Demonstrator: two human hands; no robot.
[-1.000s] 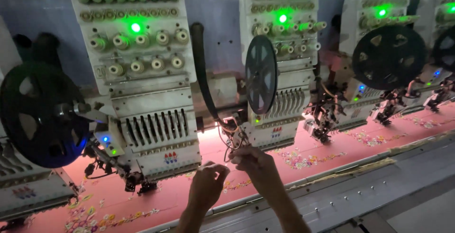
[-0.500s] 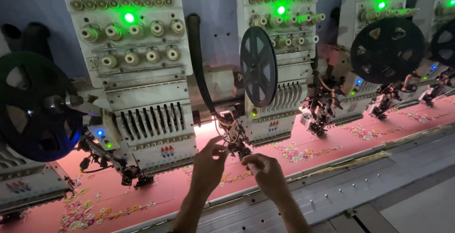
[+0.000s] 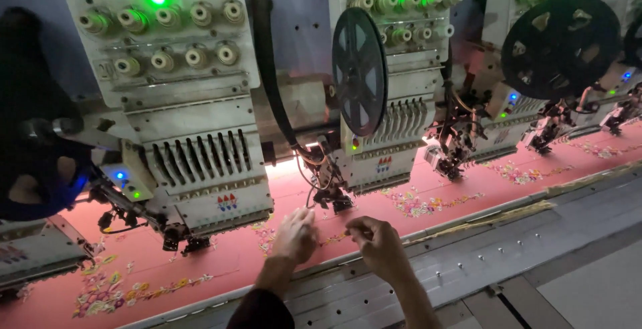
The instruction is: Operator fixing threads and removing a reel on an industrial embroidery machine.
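Left hand (image 3: 295, 234), right hand (image 3: 376, 241), seemingly pinched.

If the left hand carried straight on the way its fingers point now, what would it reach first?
The left hand points up and slightly right, so it would probably first meet the small black needle assembly with its loose wires, hanging just above the pink fabric. Depth is hard to judge from one view.

Both hands over pink fabric (image 3: 234, 262) w/ floral embroidery, below white embroidery machine head (image 3: 374, 101). Left hand (image 3: 294, 235) fingers bunched; right hand (image 3: 378, 242) pinching, thread not discernible. Black reel (image 3: 360, 71) above.
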